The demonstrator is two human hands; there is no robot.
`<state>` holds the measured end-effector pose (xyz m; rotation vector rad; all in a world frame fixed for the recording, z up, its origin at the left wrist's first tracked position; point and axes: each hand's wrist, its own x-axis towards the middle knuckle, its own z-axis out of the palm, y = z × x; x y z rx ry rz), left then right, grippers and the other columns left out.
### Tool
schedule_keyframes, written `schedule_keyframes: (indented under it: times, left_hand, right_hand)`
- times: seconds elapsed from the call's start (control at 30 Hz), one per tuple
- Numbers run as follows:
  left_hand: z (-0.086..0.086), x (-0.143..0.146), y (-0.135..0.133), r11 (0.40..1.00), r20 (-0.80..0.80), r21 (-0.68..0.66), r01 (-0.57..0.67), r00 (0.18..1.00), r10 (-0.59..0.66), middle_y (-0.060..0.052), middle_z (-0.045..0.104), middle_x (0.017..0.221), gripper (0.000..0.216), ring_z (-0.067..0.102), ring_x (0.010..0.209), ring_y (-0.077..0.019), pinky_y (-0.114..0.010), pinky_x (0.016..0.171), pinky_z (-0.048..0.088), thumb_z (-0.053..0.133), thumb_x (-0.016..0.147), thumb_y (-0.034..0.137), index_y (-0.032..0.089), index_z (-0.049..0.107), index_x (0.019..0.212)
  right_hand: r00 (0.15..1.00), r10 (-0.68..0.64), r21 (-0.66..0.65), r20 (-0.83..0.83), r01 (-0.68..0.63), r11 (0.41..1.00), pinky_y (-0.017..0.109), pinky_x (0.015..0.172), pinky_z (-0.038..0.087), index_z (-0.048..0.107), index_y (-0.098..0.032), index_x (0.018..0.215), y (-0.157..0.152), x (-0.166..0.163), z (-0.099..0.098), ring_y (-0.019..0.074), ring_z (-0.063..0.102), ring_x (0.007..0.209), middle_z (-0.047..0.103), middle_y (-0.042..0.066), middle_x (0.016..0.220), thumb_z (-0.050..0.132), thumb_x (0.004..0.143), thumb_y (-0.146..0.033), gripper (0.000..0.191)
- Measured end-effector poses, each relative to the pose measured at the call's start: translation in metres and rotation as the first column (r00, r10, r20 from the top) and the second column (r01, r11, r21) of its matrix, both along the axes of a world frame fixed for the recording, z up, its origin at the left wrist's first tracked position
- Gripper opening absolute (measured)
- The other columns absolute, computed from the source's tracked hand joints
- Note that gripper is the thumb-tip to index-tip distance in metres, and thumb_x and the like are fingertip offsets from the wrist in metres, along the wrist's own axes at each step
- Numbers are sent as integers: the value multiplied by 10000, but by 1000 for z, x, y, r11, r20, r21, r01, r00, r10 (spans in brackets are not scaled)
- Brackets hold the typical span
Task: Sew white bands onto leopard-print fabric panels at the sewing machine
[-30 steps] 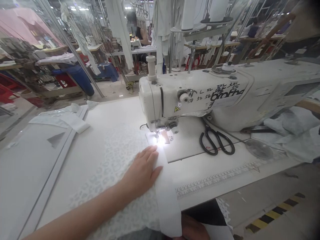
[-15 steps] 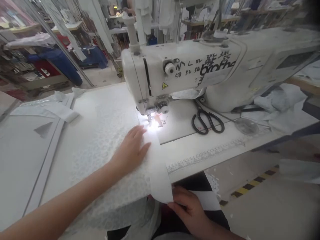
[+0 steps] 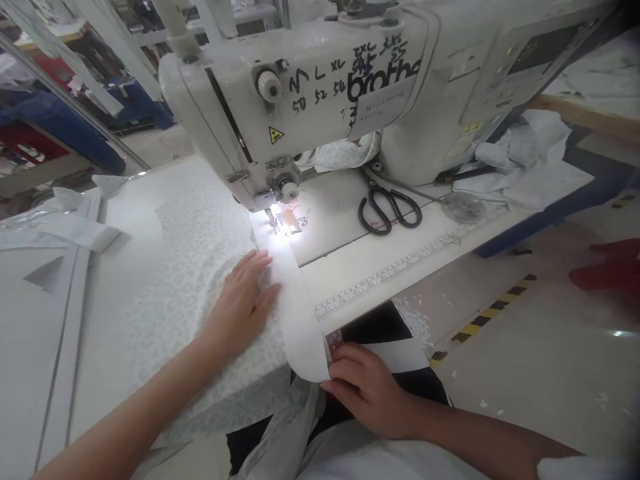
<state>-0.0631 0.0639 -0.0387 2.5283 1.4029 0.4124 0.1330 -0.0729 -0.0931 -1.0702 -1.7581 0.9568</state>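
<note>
My left hand (image 3: 240,303) lies flat, fingers stretched out, on a pale fabric with a grey spotted print (image 3: 175,287). Its fingertips rest just in front of the lit presser foot (image 3: 273,221) of a white sewing machine (image 3: 320,93). Along the fabric's right side runs a plain white strip (image 3: 303,327), which passes under the foot and curves over the table's front edge. There my right hand (image 3: 367,390) pinches the strip's edge between thumb and fingers. Below the table edge, more of the printed fabric hangs down towards my lap.
Black-handled scissors (image 3: 387,208) lie right of the needle, beside the machine bed. A printed ruler (image 3: 385,277) runs along the table's front edge. Crumpled pale cloth (image 3: 525,160) lies at the right. Further strips (image 3: 83,230) lie on the left side.
The view has shifted, so the machine appears further left and higher. My left fingertips now sit slightly further from the presser foot. My right hand keeps its pinch on the strip.
</note>
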Motion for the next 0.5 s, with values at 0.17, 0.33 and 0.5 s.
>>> schedule_keyframes:
  times: [0.17, 0.33, 0.5]
  left_hand:
    - [2, 0, 1, 999, -23, -27, 26, 999, -27, -66, 407, 1380, 410, 241, 1340, -241, -475, 1069, 292, 386, 900, 383, 204, 386, 1269]
    - [3, -1, 6, 998, -45, -34, 60, 997, -62, -56, 399, 1386, 425, 221, 1347, -251, -491, 1072, 283, 413, 887, 399, 211, 400, 1268]
    - [2, -4, 8, 997, -58, -31, 70, 996, -72, -51, 407, 1382, 436, 227, 1345, -254, -501, 1068, 289, 424, 883, 401, 215, 392, 1276]
  right_hand:
    - [992, 34, 49, 119, -40, 998, 282, 651, 402, 582, -162, 726, 6, -1, 3, 147, 478, 691, 527, 29, 718, 455, 911, -246, 240]
    - [999, 5, -17, 52, -5, 1000, 257, 622, 395, 501, -169, 644, 6, -2, 0, 133, 473, 668, 496, 7, 684, 477, 884, -201, 244]
    - [999, -19, -24, 29, 19, 1000, 238, 590, 378, 437, -181, 627, 4, -3, -4, 122, 459, 632, 480, -11, 649, 482, 856, -161, 234]
